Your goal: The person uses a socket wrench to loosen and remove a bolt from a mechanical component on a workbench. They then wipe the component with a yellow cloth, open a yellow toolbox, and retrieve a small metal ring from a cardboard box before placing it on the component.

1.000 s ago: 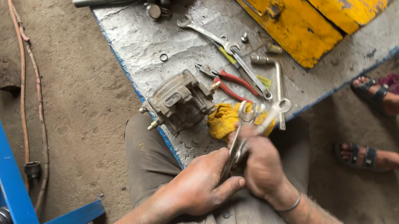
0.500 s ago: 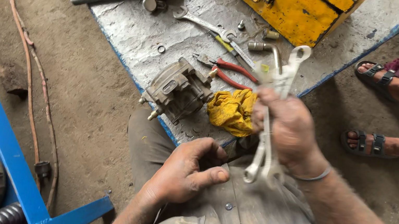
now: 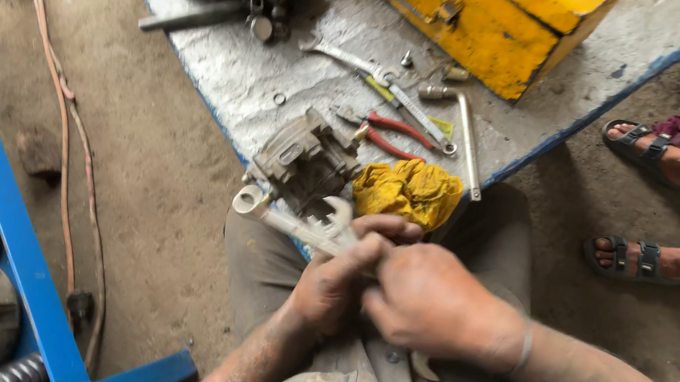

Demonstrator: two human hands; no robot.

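Your right hand (image 3: 432,299) is curled tight round the spanners (image 3: 299,225), and your left hand (image 3: 335,285) is clamped on them too, both over your lap. The ring ends poke out left, just off the worktop (image 3: 285,75) edge. Right behind sits the grimy metal part (image 3: 304,159), with the yellow rag (image 3: 407,190) beside it. Further back you've got red-handled pliers (image 3: 394,132), an L-shaped bar (image 3: 465,138) and the yellow toolbox (image 3: 475,9). Someone's sandalled feet (image 3: 644,201) stand off right.

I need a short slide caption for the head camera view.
Both hands, left hand and right hand, grip metal wrenches beside a grey machine part and yellow rag.
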